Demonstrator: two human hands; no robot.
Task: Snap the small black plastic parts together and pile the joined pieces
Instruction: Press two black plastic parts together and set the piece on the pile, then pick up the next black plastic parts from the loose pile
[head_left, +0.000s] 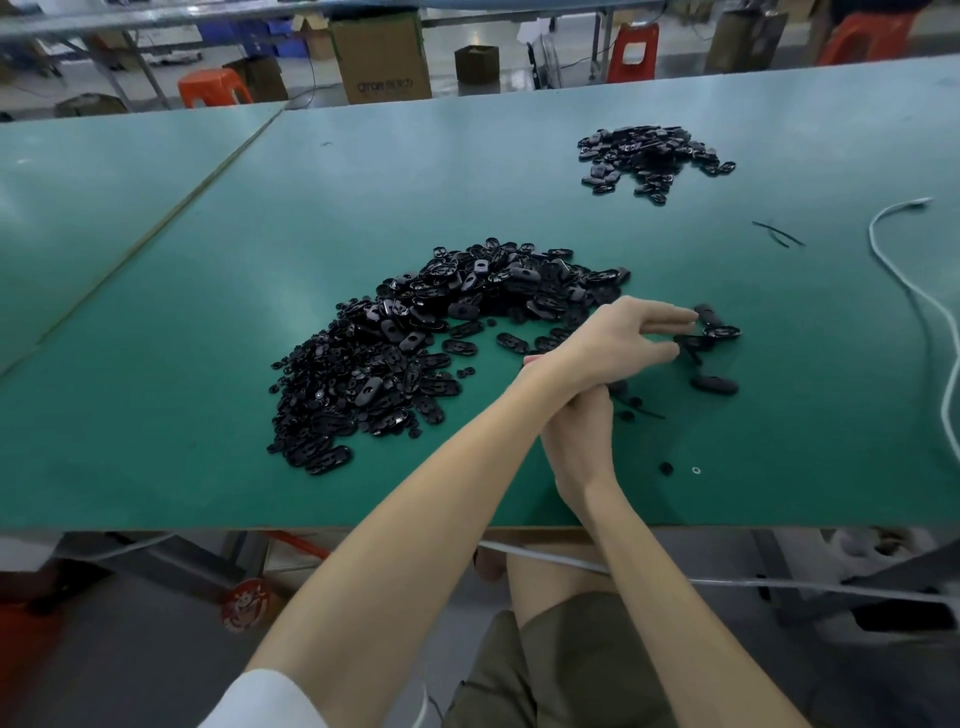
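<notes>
A big heap of small black plastic parts (415, 343) lies mid-table on the green mat (208, 291). A smaller pile of black pieces (649, 156) sits at the far right. My forearms cross. My left hand (623, 335) reaches right, and its thumb and fingertips close on the end of a loose black part (693, 342). A few more loose parts (714, 384) lie around it. My right hand (576, 431) rests on the mat under my left wrist. Its fingers are curled and mostly hidden, so whether it holds anything does not show.
A white cable (909, 291) runs along the right side of the mat. Two thin black strips (776, 234) lie near it. Tiny black bits (666, 467) dot the mat by the front edge (260, 527). Cardboard boxes (382, 57) and orange stools (213, 85) stand beyond the table.
</notes>
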